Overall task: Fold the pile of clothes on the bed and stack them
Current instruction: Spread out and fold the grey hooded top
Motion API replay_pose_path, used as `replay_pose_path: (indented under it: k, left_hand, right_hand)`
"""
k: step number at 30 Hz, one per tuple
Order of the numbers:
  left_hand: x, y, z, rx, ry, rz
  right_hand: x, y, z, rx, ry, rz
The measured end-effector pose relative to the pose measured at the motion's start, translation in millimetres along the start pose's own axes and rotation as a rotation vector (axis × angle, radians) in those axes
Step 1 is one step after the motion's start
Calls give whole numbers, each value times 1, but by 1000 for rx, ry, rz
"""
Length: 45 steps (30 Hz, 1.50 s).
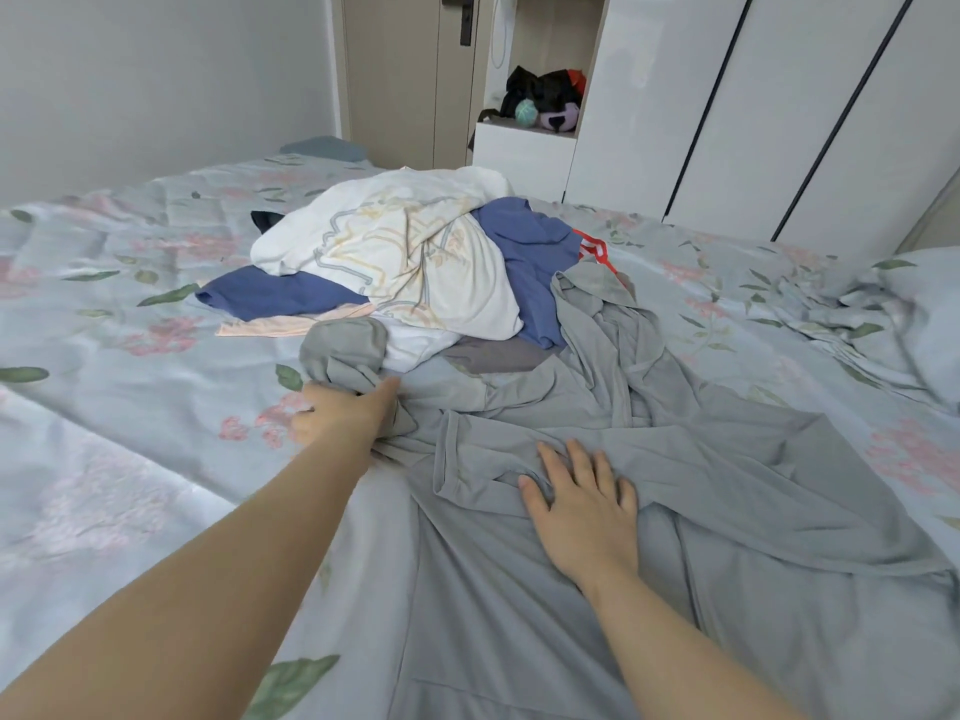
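Garment of thin grey fabric [727, 485] spread on floral blue bed [104, 330], left hand [343, 415] gripping its bunched end, right hand [582, 506] flat on it, fingers straight.

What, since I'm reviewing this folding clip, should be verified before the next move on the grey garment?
1. Left hand grip on the grey garment: ok, fingers curled round its bunched end.
2. Right hand pinning the garment: ok, flat on the cloth.
3. Garment spread smooth: not ok, creased and twisted.
4. Garment apart from the pile: not ok, its far edge lies against it.
5. Which side faces up: cannot tell.
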<state>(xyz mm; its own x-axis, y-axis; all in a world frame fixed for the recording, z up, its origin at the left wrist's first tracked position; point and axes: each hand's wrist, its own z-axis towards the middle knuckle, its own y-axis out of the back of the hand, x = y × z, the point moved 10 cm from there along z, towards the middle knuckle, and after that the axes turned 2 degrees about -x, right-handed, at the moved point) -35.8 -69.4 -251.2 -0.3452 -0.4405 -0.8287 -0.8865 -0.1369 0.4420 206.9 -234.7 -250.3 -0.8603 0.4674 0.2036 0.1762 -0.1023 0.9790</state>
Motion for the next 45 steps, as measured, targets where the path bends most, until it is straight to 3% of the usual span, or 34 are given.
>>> replay_pose_path:
  k: [2,4,6,8,12,16,18,22,25,27,28,30,32,37,40,43,45]
  left_hand:
    - [-8,-12,4,73,-79,210]
    - [-15,-10,10,38,-209,426]
    - [-20,0,18,-18,-291,470]
    - [-25,12,23,-39,-334,334]
    - [-40,56,10,-124,-326,-156]
    - [-73,69,-24,-59,-416,-400]
    - [-99,60,-54,5,-554,-394]
    - [-141,-8,-150,289,-851,-265]
    - [-129,-104,-224,614,-1040,282]
    - [-91,-149,-253,785,-1086,693]
    - [-77,-158,-260,806,-1105,778]
    - [-70,-155,-263,727,-1128,728]
    - [-73,-133,-252,547,-1106,582]
    - [-65,-76,-194,203,-935,428]
    - [-58,-65,-173,115,-971,472]
    - [-44,-71,-157,129,-944,541]
    - [-36,-76,-151,139,-928,579]
  right_hand:
    - [1,0,-2,-22,4,-18]
    - [1,-1,-2,-26,4,-22]
    - [0,-1,-1,-31,4,-28]
    - [-1,-1,-1,-29,-7,-34]
    - [-8,-3,0,-1,-113,-43]
    - [-10,-4,-1,82,-142,30]
    - [-12,11,-2,25,-130,308]
    - [-66,51,-16,-282,-429,1388]
    - [-122,79,-30,-518,-591,1524]
    - [-150,94,-35,-621,-608,1440]
    - [-158,97,-36,-624,-596,1381]
    - [-165,100,-37,-568,-563,1182]
    - [-154,102,-35,-490,-455,962]
    - [-70,92,-17,-312,12,608]
    - [-55,88,0,-326,-6,303]
    - [-48,69,17,-177,-51,21]
    - [-41,58,24,-91,-17,-12]
